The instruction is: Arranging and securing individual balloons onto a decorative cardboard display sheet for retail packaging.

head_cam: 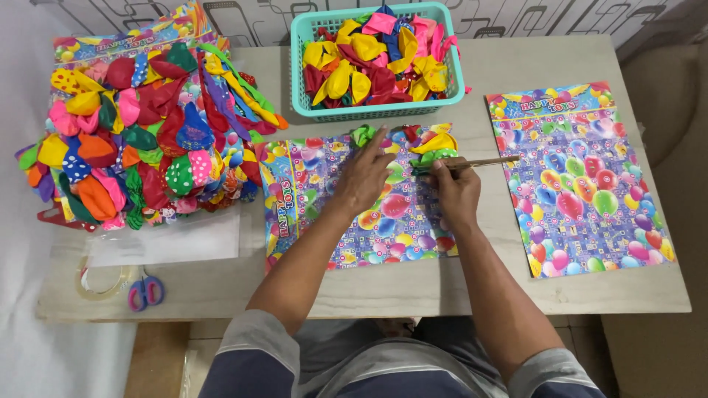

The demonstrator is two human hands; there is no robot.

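While the left hand (363,180) lies spread on the colourful card (346,221), right hand (456,193) pinches a stick (488,163).

we are seeing a person wearing a short-sleeved top in grey, the sleeves ending above the elbows, well back from the left hand (363,180) and the right hand (456,193). the cloth is looking soft and slightly creased, with a paler grey band running along each sleeve hem. below the sleeves, darker blue-grey fabric is showing across the lap, behind both hands. both forearms are showing bare from sleeve to wrist. we are not making out any watch, ring or bracelet near either hand. the fingers are bare too, with no gloves.
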